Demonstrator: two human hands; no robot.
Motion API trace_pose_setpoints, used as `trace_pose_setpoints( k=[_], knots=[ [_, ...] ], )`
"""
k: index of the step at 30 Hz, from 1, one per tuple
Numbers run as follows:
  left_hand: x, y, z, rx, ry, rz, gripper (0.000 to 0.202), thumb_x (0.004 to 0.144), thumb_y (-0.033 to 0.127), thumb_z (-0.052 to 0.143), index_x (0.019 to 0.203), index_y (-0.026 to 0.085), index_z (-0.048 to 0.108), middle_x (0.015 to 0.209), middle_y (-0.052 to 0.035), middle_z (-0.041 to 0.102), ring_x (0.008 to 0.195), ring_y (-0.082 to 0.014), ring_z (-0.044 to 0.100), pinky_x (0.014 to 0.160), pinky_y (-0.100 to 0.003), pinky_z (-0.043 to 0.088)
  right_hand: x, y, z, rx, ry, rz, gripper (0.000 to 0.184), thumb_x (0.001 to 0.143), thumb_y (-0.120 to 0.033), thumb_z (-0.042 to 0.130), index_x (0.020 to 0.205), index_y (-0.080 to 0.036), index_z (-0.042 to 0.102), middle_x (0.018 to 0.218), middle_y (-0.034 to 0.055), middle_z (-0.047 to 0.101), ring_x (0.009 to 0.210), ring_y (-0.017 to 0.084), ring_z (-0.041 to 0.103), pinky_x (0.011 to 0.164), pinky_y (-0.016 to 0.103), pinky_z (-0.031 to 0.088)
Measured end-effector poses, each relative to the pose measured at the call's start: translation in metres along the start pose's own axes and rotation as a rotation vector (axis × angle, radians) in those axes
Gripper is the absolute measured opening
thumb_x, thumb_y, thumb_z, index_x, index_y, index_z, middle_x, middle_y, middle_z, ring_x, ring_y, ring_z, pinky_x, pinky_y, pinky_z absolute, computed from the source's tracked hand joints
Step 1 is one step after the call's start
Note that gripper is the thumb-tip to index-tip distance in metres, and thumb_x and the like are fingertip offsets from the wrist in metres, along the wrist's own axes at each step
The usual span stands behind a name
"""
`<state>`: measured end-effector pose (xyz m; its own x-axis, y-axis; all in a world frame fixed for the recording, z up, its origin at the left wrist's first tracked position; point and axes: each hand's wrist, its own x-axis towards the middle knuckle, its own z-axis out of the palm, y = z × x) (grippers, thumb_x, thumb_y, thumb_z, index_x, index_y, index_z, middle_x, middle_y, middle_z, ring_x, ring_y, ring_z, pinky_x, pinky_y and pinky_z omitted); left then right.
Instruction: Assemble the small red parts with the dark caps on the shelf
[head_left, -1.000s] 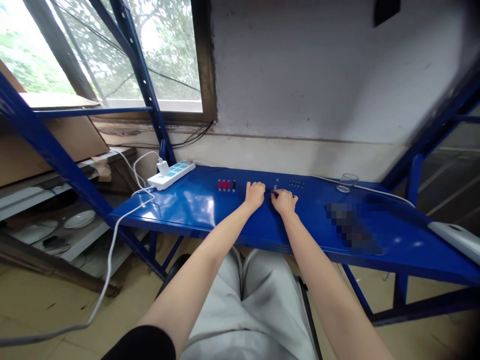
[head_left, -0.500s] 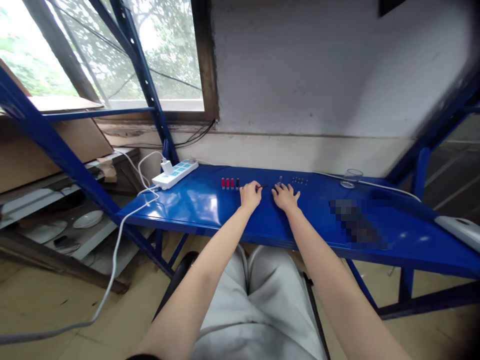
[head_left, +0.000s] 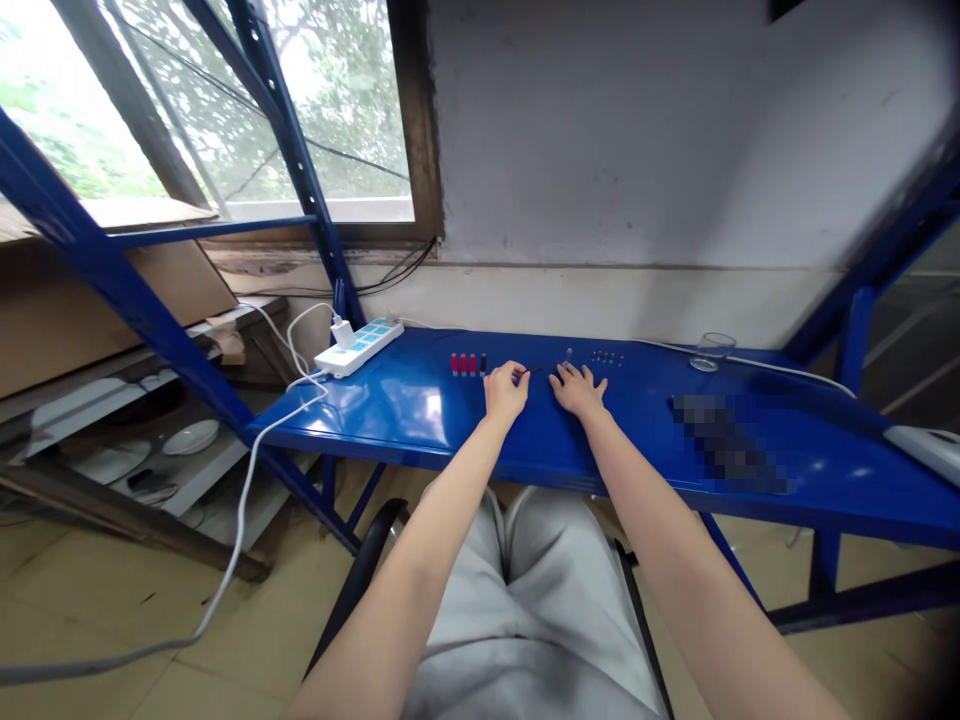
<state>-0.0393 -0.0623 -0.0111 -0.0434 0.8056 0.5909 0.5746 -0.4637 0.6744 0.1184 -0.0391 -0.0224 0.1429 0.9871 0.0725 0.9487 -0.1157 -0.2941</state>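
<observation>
My grey trousers (head_left: 517, 600) are nearest, below the edge of the blue table (head_left: 405, 425). Ahead, my left hand (head_left: 507, 388) pinches a thin dark piece (head_left: 535, 370) (too small for me to name) that juts out toward three o'clock. My right hand (head_left: 579, 387) lies just beyond it with fingers spread over the tabletop. From my left hand, three red cylinders (head_left: 463, 365) and a black one (head_left: 483, 365) stand at ten o'clock. From my right, tiny pieces (head_left: 606, 357) sit in rows at one o'clock, and a clear glass (head_left: 707, 352) at two.
</observation>
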Motion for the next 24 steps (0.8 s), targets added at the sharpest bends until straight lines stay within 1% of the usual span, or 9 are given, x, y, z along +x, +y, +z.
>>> trace_pose_setpoints(
  k=[5,8,10,13,15,17,20,24],
  knots=[
    [0.000,0.000,-0.001,-0.035,-0.009,-0.035,0.006,0.077,0.024,0.056,0.079,0.019,0.060,0.077,-0.0012,0.066,0.068,-0.0123,0.059,0.069,-0.026,0.046,0.001,0.001,0.002,0.026,0.023,-0.017,0.056,0.090,-0.047,0.016,0.138,-0.024,0.033,0.146,0.0050,0.027,0.135,0.029,0.012,0.101,0.066,0.007],
    [0.000,-0.001,0.000,-0.043,-0.013,-0.035,0.007,0.078,0.024,0.056,0.079,0.019,0.060,0.077,-0.0011,0.066,0.068,-0.0119,0.059,0.069,-0.025,0.046,-0.001,0.002,0.003,0.072,0.077,-0.042,0.052,0.090,-0.044,0.019,0.133,-0.024,0.040,0.142,0.0073,0.034,0.133,0.029,0.018,0.099,0.067,0.007],
    [0.000,-0.001,0.000,-0.045,-0.015,-0.040,0.007,0.078,0.024,0.056,0.080,0.019,0.060,0.076,-0.0010,0.066,0.068,-0.0119,0.059,0.070,-0.025,0.046,-0.004,0.002,0.002,0.110,0.172,-0.063,0.047,0.090,-0.041,0.024,0.126,-0.023,0.048,0.136,0.0098,0.043,0.128,0.029,0.027,0.099,0.065,0.009],
    [0.000,-0.001,0.000,-0.060,-0.027,-0.060,0.007,0.077,0.023,0.056,0.079,0.019,0.060,0.077,-0.0010,0.066,0.068,-0.0115,0.059,0.070,-0.025,0.047,-0.007,0.002,-0.002,0.198,0.365,-0.079,0.034,0.086,-0.035,0.035,0.109,-0.019,0.055,0.116,0.0126,0.057,0.112,0.027,0.043,0.096,0.057,0.023],
    [0.000,0.000,-0.001,-0.079,-0.036,-0.075,0.007,0.077,0.023,0.056,0.078,0.018,0.060,0.077,-0.0011,0.066,0.068,-0.0112,0.059,0.069,-0.024,0.046,-0.008,0.002,-0.005,0.299,0.474,-0.079,0.027,0.084,-0.032,0.038,0.100,-0.018,0.054,0.102,0.0117,0.061,0.099,0.025,0.051,0.090,0.049,0.032],
    [0.000,0.001,-0.002,-0.102,-0.047,-0.094,0.007,0.077,0.023,0.056,0.077,0.018,0.060,0.076,-0.0014,0.065,0.068,-0.0112,0.059,0.068,-0.024,0.046,-0.008,0.002,-0.007,0.444,0.537,-0.099,0.024,0.084,-0.031,0.037,0.098,-0.018,0.051,0.093,0.0101,0.062,0.089,0.022,0.055,0.083,0.041,0.037],
    [0.000,0.003,-0.004,-0.124,-0.060,-0.121,0.007,0.077,0.023,0.056,0.076,0.018,0.060,0.075,-0.0020,0.065,0.067,-0.0115,0.058,0.068,-0.024,0.046,-0.009,0.000,-0.010,0.661,0.537,-0.152,0.025,0.086,-0.038,0.035,0.095,-0.018,0.048,0.083,0.0079,0.062,0.076,0.018,0.057,0.073,0.031,0.040],
    [0.000,0.003,-0.004,-0.115,-0.065,-0.137,0.006,0.077,0.022,0.056,0.076,0.018,0.060,0.075,-0.0021,0.065,0.067,-0.0117,0.058,0.067,-0.024,0.046,-0.012,-0.004,-0.011,0.817,0.478,-0.161,0.031,0.083,-0.050,0.040,0.082,-0.020,0.048,0.065,0.0017,0.056,0.060,0.015,0.051,0.062,0.026,0.039]
  ],
)
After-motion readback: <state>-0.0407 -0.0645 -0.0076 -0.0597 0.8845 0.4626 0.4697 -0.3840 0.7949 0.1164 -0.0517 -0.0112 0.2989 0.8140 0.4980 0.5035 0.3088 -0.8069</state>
